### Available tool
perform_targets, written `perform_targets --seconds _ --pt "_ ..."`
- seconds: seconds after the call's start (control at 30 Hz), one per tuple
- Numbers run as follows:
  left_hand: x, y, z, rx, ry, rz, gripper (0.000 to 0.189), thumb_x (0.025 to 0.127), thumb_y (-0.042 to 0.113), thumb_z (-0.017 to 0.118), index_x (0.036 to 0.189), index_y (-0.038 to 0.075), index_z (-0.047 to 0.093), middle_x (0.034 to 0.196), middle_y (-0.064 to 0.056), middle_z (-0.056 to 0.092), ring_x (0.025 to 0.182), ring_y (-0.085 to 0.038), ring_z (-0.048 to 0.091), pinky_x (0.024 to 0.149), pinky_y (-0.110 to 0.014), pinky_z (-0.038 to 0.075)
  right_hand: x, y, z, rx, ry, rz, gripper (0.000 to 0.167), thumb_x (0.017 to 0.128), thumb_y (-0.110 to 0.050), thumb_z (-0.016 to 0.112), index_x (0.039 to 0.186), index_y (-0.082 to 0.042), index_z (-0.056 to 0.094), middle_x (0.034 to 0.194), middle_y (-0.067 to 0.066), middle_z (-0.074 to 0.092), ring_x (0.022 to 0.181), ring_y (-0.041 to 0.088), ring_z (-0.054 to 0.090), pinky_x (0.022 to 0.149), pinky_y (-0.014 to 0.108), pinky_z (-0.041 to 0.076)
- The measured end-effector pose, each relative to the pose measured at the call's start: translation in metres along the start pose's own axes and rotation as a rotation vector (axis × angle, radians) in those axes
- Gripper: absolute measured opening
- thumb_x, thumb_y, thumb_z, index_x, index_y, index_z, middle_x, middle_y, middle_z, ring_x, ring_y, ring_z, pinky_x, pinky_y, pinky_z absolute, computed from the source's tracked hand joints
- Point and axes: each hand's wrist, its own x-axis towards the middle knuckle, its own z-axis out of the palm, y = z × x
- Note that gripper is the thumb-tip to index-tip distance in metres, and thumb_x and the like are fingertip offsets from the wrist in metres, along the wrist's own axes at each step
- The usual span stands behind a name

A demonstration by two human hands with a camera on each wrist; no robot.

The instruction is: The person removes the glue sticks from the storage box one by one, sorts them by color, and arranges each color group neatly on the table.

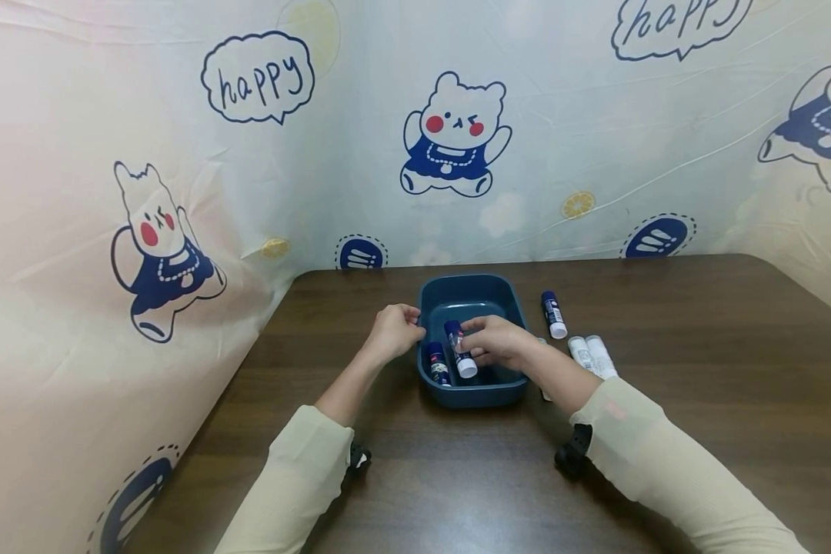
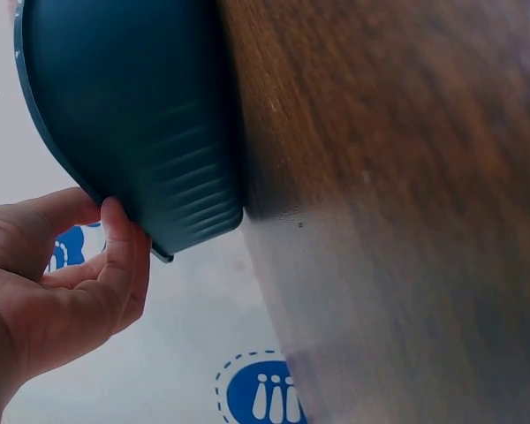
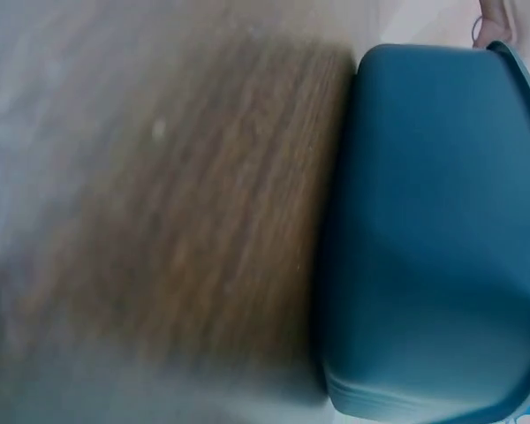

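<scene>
A blue-green plastic bin point(image 1: 472, 398) stands on the table. My left hand point(image 1: 393, 335) pinches its left rim between thumb and fingers, as the left wrist view also shows. Inside the bin, my right hand point(image 1: 502, 340) holds a glue stick point(image 1: 466, 365) with a dark blue cap and white base, tilted over the bin's floor. Just left of it, a second glue stick point(image 1: 438, 365) lies in the bin. In the right wrist view the bin's outer wall point(image 3: 433, 238) fills the right side, and the right hand's fingers are hidden.
Right of the bin lies a blue-capped glue stick point(image 1: 554, 315). Nearer, two white tubes point(image 1: 592, 355) lie side by side, partly behind the right forearm. Another white piece shows beside the bin's right wall, mostly covered. A printed cloth point(image 1: 360, 169) hangs behind the brown table point(image 1: 699, 346).
</scene>
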Motion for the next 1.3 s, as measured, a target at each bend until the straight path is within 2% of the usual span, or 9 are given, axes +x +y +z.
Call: perform_targets --seconds 0.47,0.9,1.13,1.3 --pt "-0.001 0.001 0.001 -0.003 0.009 -0.009 0.033 0.086 0.005 0.062 0.118 0.001 0.059 0.102 -0.012 0.059 0.086 -0.021 0.058 0.078 -0.032 0.052 -0.007 -0.004 -0.017 0.083 0.014 -0.072 0.065 0.086 -0.006 0.058 0.143 -0.002 0.026 0.135 0.023 0.037 0.107 0.030 0.046 0.097 0.041 0.039" --pt "-0.001 0.000 0.001 -0.011 0.005 -0.005 0.034 0.086 0.005 0.062 0.119 0.000 0.058 0.102 -0.012 0.059 0.082 -0.021 0.060 0.076 -0.031 0.053 -0.015 -0.015 -0.034 0.085 0.034 -0.140 0.067 0.088 -0.006 0.056 0.144 -0.001 0.020 0.140 0.025 0.029 0.117 0.036 0.039 0.100 0.045 0.035" --pt "-0.001 0.000 0.001 -0.011 -0.002 -0.016 0.034 0.086 0.005 0.062 0.120 0.001 0.057 0.105 -0.013 0.058 0.084 -0.021 0.060 0.078 -0.032 0.052 -0.020 -0.020 -0.050 0.087 0.069 -0.153 0.068 0.088 -0.005 0.055 0.145 0.000 0.018 0.140 0.026 0.028 0.115 0.035 0.040 0.100 0.044 0.034" --pt "-0.001 0.001 0.001 -0.016 -0.001 -0.018 0.035 0.086 0.005 0.062 0.121 0.000 0.057 0.105 -0.013 0.058 0.085 -0.022 0.060 0.078 -0.032 0.052 -0.026 -0.022 -0.066 0.085 0.092 -0.173 0.069 0.087 -0.003 0.053 0.145 0.000 0.016 0.140 0.026 0.029 0.120 0.037 0.038 0.101 0.046 0.033"
